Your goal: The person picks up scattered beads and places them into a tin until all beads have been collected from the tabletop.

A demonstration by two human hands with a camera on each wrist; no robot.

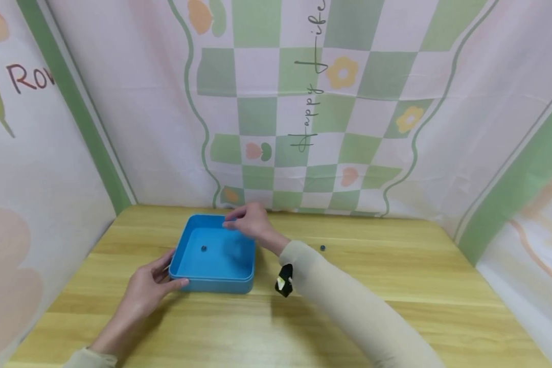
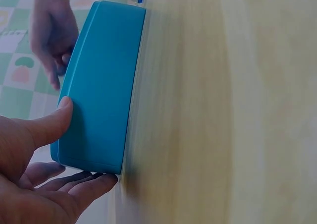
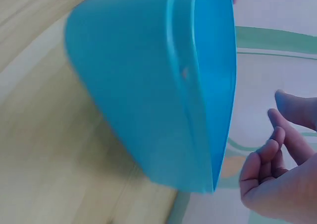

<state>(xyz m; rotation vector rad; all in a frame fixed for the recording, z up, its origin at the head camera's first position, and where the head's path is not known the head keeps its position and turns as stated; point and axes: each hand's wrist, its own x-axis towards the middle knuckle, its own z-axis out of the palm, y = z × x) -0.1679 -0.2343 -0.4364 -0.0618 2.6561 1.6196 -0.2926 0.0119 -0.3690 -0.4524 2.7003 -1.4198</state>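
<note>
A blue open-topped square box sits on the wooden table, left of the middle. My left hand grips its near left corner. In the left wrist view the thumb presses one wall and the other fingers lie round the corner. Inside the box, on its floor, is a small dark round piece. My right hand hovers over the far right part of the box. Seen from the right wrist, its thumb and forefinger stand apart, the other fingers are loosely curled, and nothing shows between them.
Another small dark round piece lies on the table right of the box, beyond the right forearm. A printed cloth hangs behind the table's far edge. A black device is at the right sleeve's cuff.
</note>
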